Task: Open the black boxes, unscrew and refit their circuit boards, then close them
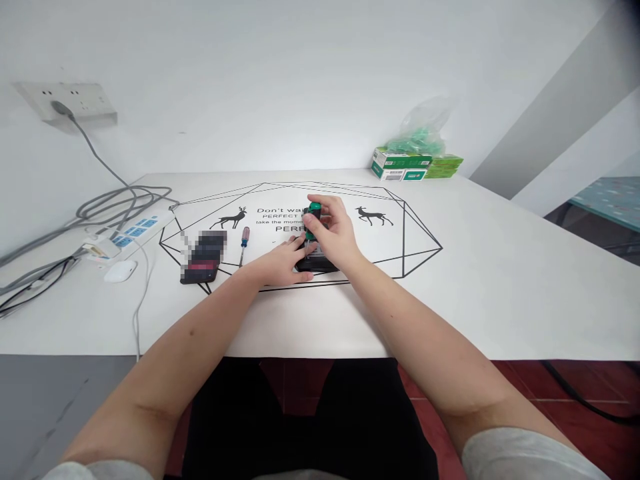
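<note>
Green-and-blk driver (315,207) stands up in R hand (340,235), held tight; L hand (278,264) grips blk thing (325,264) below R hand. Prob. turning now; needs straight, steady push.

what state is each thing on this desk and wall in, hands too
left hand: braced against the black object
right hand: closed around the green-topped screwdriver
green-topped screwdriver: held near upright over the black object
black object: partly covered by the hands
second screwdriver: lying loose
phone: lying, partly pixelated, on or off unclear
white case: looks shut
wall socket: one plug in
plastic bag: crumpled
</note>
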A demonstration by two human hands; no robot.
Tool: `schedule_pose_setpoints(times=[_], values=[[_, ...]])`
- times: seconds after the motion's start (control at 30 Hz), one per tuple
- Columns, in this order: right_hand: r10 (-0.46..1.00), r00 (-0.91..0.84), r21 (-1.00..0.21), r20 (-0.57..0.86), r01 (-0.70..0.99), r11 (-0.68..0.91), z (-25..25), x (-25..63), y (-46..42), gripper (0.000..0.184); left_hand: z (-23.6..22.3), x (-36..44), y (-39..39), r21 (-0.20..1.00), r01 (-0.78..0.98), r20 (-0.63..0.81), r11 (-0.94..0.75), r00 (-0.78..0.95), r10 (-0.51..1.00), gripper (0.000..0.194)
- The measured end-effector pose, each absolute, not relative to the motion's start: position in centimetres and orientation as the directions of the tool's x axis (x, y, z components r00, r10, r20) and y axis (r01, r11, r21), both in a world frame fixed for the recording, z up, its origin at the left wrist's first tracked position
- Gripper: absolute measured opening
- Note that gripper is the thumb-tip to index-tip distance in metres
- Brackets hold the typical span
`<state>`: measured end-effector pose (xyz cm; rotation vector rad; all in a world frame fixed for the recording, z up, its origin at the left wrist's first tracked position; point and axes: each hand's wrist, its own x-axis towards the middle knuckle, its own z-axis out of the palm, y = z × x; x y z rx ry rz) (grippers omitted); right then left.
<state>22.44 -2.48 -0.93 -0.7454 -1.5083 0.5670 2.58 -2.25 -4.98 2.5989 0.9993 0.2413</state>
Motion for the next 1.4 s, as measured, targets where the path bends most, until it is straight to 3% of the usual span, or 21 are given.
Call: schedule_pose_setpoints(times=[0.1, 0.33, 0.57, 1.2, 1.3, 1.4], values=[[0.73, -0.002, -0.715, 0.684, 0.198, 0.671, -0.8, 22.6, -2.6, 0.043, -5.2, 2.5, -2.1, 0.378, 0.602, 0.067, -0.703, 0.74, 0.669, 0.091], [0.794, -0.039, -0.795, 0.607, -0.025, 0.606, -1.1, 22.5, -2.6, 0.037, -5.3, 2.6, -2.3, 0.368, 0.641, 0.035, -0.674, 0.714, 0.699, 0.093], [0.728, 0.006, -0.715, 0.686, 0.19, 0.673, -1.3, 22.3, -2.5, 0.042, -5.2, 2.7, -2.1, 0.376, 0.605, 0.067, -0.702, 0.738, 0.672, 0.089], [0.738, 0.075, -0.74, 0.67, 0.139, 0.658, -1.3, 22.9, -1.7, 0.044, -4.4, 2.7, -2.6, 0.408, 0.64, 0.009, -0.651, 0.71, 0.704, 0.091], [0.744, 0.098, -0.75, 0.661, 0.125, 0.649, -1.0, 23.1, -1.9, 0.046, -4.1, 2.8, -2.8, 0.445, 0.643, 0.051, -0.624, 0.677, 0.734, 0.079], [0.741, 0.132, -0.752, 0.659, 0.11, 0.649, -0.8, 23.4, -1.9, 0.047, -3.8, 3.1, -2.8, 0.461, 0.632, 0.194, -0.623, 0.613, 0.766, 0.041]])
